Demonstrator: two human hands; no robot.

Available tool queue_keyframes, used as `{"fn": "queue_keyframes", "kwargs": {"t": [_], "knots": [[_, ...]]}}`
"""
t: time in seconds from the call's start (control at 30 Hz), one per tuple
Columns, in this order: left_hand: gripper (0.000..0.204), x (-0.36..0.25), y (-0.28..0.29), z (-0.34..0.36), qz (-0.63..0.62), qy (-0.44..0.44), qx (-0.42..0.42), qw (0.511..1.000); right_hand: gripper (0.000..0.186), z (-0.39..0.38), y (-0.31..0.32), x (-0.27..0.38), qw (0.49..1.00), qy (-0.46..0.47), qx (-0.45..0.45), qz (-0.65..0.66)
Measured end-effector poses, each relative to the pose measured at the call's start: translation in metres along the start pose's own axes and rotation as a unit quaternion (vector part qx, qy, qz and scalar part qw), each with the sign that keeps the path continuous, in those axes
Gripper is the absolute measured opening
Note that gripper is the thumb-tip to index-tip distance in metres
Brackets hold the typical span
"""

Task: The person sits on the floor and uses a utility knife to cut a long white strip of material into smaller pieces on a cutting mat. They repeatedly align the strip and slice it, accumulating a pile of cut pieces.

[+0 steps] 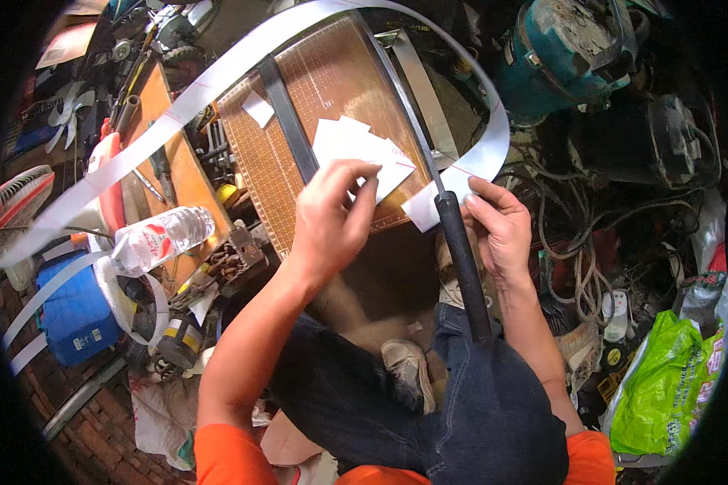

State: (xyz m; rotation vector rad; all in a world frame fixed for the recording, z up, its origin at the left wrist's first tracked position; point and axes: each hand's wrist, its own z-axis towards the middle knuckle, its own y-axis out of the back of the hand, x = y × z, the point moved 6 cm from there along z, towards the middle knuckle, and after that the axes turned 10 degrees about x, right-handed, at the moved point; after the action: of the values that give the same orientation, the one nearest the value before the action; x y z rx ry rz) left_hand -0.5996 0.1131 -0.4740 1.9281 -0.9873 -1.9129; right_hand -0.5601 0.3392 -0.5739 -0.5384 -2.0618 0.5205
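Note:
A guillotine paper cutter (259, 194) with a brown gridded board lies in front of me. Its blade arm ends in a black handle (463, 271), raised along the right side and pointing toward my knee. Between thumb and fingers, my right hand (503, 230) pinches a long white paper strip (487, 153) near its end, beside the handle. The strip loops up over the cutter and away to the left. Over the board, my left hand (332, 214) has curled fingers; anything in them is hidden. Cut white paper pieces (356, 149) lie just beyond it, and a small scrap (258, 109) sits farther left.
At left are a clear plastic bottle (166, 238), a blue box (81, 307), a wooden board (194, 178) and hand tools. Teal machine (558, 65), tangled cables (582, 267) and a green plastic bag (659, 388) crowd the right. My shoe (407, 376) is below the cutter.

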Motion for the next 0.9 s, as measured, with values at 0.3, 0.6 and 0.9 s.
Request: {"fn": "queue_keyframes", "kwargs": {"t": [0.3,0.6,0.9], "knots": [[0.059,0.001,-0.041,-0.03,0.384,-0.187,0.233,0.874,0.036,0.011,-0.022,-0.008,0.991,0.053,-0.018,-0.12],[0.07,0.017,-0.016,-0.022,0.312,-0.174,0.255,0.899,0.028,0.03,-0.023,0.007,0.991,0.047,0.018,-0.126],[0.066,0.019,-0.017,-0.026,0.288,-0.182,0.224,0.913,0.023,0.019,-0.024,0.006,0.989,0.048,0.001,-0.141]]}}
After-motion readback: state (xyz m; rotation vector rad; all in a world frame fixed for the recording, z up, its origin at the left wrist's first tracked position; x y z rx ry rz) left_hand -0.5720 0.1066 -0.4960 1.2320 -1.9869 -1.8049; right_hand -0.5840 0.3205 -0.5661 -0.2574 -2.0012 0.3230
